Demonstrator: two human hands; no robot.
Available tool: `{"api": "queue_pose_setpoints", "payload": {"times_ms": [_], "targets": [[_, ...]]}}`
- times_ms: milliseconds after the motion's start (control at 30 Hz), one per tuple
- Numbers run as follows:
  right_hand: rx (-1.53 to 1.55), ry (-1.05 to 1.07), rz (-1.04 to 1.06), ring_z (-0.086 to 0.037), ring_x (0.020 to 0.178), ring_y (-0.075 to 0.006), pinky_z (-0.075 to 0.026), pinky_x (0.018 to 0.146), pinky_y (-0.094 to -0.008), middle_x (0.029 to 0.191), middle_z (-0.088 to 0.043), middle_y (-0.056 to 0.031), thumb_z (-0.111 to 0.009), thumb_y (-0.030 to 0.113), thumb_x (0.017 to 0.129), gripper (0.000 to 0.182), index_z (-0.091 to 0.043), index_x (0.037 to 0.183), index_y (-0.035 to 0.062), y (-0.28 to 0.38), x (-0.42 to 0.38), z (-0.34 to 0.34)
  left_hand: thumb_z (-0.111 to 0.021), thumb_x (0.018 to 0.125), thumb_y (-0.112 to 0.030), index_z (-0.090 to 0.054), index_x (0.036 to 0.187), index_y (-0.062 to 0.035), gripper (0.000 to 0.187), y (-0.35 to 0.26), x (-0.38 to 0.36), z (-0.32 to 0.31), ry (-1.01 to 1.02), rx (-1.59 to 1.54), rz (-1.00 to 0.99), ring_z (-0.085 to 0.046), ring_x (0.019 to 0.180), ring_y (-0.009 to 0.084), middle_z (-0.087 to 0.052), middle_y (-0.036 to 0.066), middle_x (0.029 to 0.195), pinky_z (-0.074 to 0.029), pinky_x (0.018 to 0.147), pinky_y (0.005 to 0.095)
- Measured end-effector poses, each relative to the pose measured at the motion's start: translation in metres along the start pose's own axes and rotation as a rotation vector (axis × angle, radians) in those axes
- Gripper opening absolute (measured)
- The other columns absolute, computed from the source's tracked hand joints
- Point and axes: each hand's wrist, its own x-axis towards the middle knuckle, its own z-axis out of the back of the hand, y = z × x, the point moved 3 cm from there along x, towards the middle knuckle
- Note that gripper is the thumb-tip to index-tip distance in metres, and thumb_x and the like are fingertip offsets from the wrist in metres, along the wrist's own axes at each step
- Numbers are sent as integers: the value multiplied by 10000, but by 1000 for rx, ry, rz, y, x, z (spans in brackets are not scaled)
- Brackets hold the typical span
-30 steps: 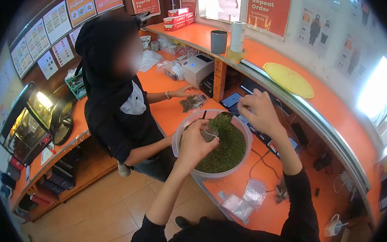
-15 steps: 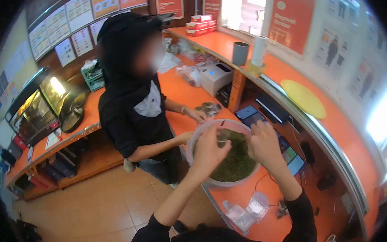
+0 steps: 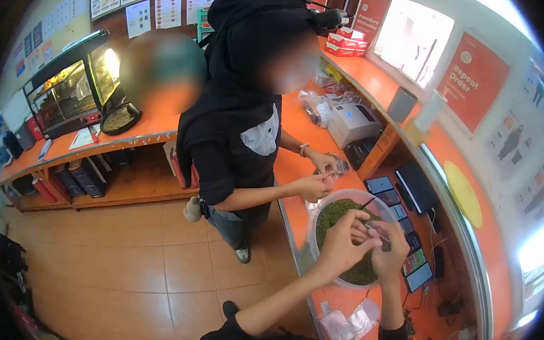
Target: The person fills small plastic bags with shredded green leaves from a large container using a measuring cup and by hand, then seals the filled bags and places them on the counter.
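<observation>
My left hand (image 3: 346, 246) and my right hand (image 3: 392, 261) meet above a round clear plastic tub (image 3: 314, 236). Their fingers are pinched together on what looks like a small clear plastic bag (image 3: 384, 244), mostly covered by the fingers. Dried green flakes (image 3: 338, 216) fill the lower part of the tub. A thin dark handle (image 3: 367, 203) sticks up near its far rim. On the orange counter just this side of the tub lie packs of clear plastic bags (image 3: 336, 328).
A person in black (image 3: 226, 141) stands at the counter to the left, both hands on a small clear packet. Several phones (image 3: 406, 227) lie right of the tub. Behind stand a white printer (image 3: 353, 124), a grey cup (image 3: 402, 104) and a yellow plate (image 3: 462, 194) on the ledge.
My hands have come together from opposite sides of the tub, their fingers now meeting. The view has turned left. The other person's hands have lifted away from the tub's edge.
</observation>
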Motion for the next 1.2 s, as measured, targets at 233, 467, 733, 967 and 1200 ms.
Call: {"api": "queue_pose_setpoints", "payload": {"times_ms": [233, 467, 733, 967, 1200], "targets": [[205, 47, 0, -573, 691, -201, -443, 641, -288, 797, -615, -111, -701, -5, 809, 91, -619, 846, 4, -5, 1, -2, -649, 911, 0, -629, 952, 18, 49, 21, 3, 6, 17, -200, -37, -656, 769, 106, -648, 62, 905, -523, 684, 236], [318, 30, -122, -558, 694, -174, -432, 648, -289, 750, -594, -84, -698, -1, 774, 100, -600, 792, 2, -13, -3, 0, -640, 913, -46, -602, 925, 8, 68, 7, 0, -1, -16, 70, -192, -587, 667, 102, -573, 64, 831, -467, 591, 251], [241, 62, -81, -559, 628, -161, -429, 585, -275, 701, -587, -73, -686, -23, 719, 78, -620, 749, 7, -3, -1, 5, -611, 925, -36, -581, 914, 4, 51, 15, -1, 1, 56, 110, -177, -543, 673, 113, -555, 55, 833, -451, 611, 258], [242, -78, -86, -562, 613, -161, -436, 570, -272, 710, -594, -76, -676, -21, 747, 49, -639, 773, -2, -4, -19, 17, -602, 911, -6, -573, 919, -5, 30, 15, -10, 7, -145, 32, -145, -533, 712, 147, -534, 61, 820, -431, 641, 274], [410, -59, -133, -562, 619, -138, -434, 563, -268, 709, -583, -66, -716, 23, 780, 73, -651, 813, 17, -3, -21, 16, -613, 948, -76, -584, 930, -45, 46, 15, -4, 13, -122, 141, -273, -477, 754, 100, -481, 10, 811, -386, 708, 239]]}}
